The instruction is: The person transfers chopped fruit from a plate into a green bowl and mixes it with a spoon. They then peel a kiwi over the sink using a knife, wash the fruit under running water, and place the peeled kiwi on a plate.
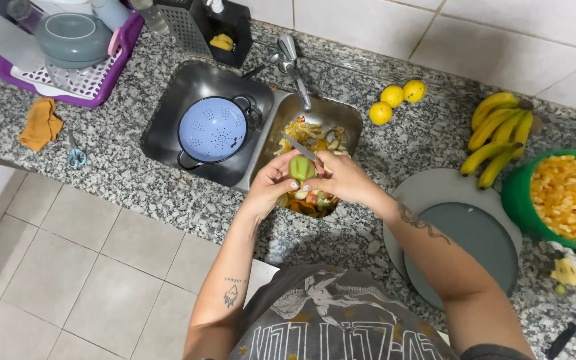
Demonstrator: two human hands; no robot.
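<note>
My left hand (271, 185) holds a small green fruit (301, 168) over the right basin of the steel sink (281, 113). My right hand (343, 179) grips a knife (299, 147) whose blade lies against the top of the fruit. Both hands meet above a heap of fruit peels (310, 135) lying in that basin.
A blue colander (213, 130) sits in the left basin. Three yellow citrus fruits (395, 100) and a bunch of bananas (498, 133) lie on the granite counter. A green bowl of chopped orange fruit (565, 197), round grey boards (465, 233), a dish rack (68, 60), scissors (75, 157).
</note>
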